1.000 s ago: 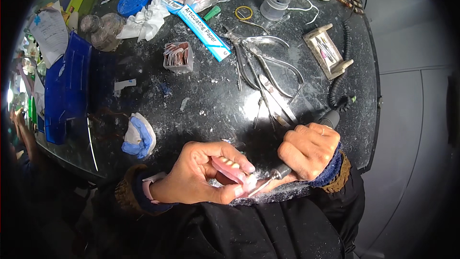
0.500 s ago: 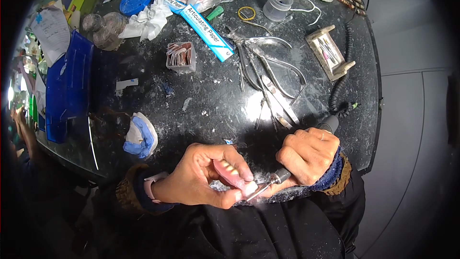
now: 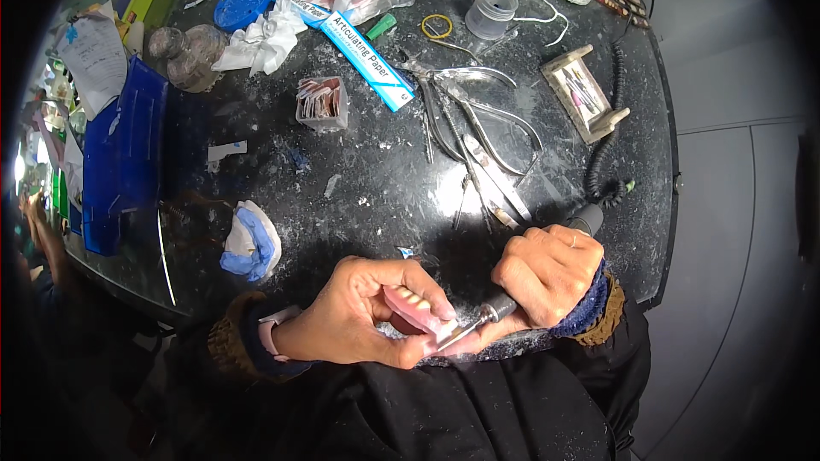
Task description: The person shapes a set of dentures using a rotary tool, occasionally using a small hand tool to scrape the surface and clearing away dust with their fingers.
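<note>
Between the thumb and fingers of my left hand is a pink denture with a row of pale teeth along its upper side. My right hand is wrapped round a dark rotary handpiece, its metal tip pointing down and left. The tip meets the denture's near right end, or lies right against it, close to my left thumb. Pale dust covers the bench edge below my hands. To the left of my left hand sits a plaster cast with blue material on it.
Pliers and slim metal tools lie beyond my right hand, near a bur stand and the coiled cord. A clear box of strips, a blue-white packet and a blue tray stand farther left. Another person's hand shows at far left.
The handpiece tip has shifted slightly and the denture is tilted a little differently in my left hand. Both hands keep their grips. The whole view has moved very slightly.
</note>
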### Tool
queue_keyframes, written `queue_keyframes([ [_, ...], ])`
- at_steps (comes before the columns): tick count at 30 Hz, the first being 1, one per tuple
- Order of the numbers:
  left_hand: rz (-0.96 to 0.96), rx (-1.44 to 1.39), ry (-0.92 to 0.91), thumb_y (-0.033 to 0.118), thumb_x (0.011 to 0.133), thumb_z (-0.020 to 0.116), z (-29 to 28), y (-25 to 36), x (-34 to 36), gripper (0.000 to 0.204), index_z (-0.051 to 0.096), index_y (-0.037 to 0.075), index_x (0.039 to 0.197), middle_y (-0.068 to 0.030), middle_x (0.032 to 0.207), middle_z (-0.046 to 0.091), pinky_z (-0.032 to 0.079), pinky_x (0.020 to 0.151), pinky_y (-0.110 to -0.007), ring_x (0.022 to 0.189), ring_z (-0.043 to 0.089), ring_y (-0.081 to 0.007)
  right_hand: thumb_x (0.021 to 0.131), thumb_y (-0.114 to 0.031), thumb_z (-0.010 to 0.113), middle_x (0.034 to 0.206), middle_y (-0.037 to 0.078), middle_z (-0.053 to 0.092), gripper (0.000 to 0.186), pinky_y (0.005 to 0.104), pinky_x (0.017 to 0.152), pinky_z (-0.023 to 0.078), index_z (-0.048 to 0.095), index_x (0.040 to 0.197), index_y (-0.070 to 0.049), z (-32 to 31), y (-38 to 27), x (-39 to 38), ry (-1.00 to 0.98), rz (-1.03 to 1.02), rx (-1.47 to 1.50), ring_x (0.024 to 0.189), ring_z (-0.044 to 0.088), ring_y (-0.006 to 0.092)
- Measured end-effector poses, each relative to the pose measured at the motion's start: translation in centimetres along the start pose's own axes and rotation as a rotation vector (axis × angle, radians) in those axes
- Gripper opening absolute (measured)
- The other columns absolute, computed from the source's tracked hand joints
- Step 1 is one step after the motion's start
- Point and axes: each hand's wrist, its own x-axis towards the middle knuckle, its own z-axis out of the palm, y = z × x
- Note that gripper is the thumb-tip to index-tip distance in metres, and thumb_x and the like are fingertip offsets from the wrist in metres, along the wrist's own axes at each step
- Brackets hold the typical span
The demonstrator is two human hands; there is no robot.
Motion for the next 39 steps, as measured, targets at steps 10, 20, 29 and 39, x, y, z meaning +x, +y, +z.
queue_keyframes([
  [10,-0.001,0.02,0.001,0.002,0.074,0.074,0.0,0.0,-0.1,0.029,0.06,-0.002,0.098,-0.006,0.092,0.064,0.052,0.08,-0.024,0.089,0.062,-0.0086,0.051,-0.047,0.07,0.057,0.002,0.046,0.046,0.0261,0.04,0.033,0.046,0.061,-0.008,-1.1,-0.1,0.0,-0.139,0.024,0.033,0.045,0.047,0.0144],
  [20,-0.015,0.025,0.001,-0.001,0.074,0.072,0.0,-0.3,-0.1,0.028,0.059,-0.001,0.099,-0.0055,0.093,0.063,0.052,0.078,-0.023,0.088,0.061,-0.008,0.051,-0.039,0.066,0.057,0.003,0.045,0.039,0.0256,0.038,0.031,0.046,0.06,-0.007,-0.6,0.0,-0.4,-0.127,-0.027,0.024,0.046,0.047,0.0139],
  [29,-0.149,-0.017,0.017,0.006,0.075,0.07,0.0,0.1,0.1,0.027,0.058,0.0,0.098,-0.0028,0.089,0.06,0.05,0.069,-0.019,0.08,0.057,-0.0041,0.063,-0.065,0.065,0.051,0.001,0.043,0.061,0.0223,0.037,0.024,0.041,0.052,-0.01,-0.3,0.2,-0.5,-0.005,-0.08,-0.024,0.039,0.04,0.0109],
  [39,-0.157,-0.052,0.022,0.004,0.075,0.069,0.1,0.2,0.1,0.026,0.058,0.001,0.097,-0.0023,0.088,0.059,0.051,0.068,-0.019,0.079,0.057,-0.0036,0.057,-0.058,0.067,0.056,0.001,0.045,0.054,0.0246,0.039,0.028,0.044,0.057,-0.009,-0.5,-0.1,-0.2,-0.096,-0.031,0.01,0.043,0.044,0.0128],
])
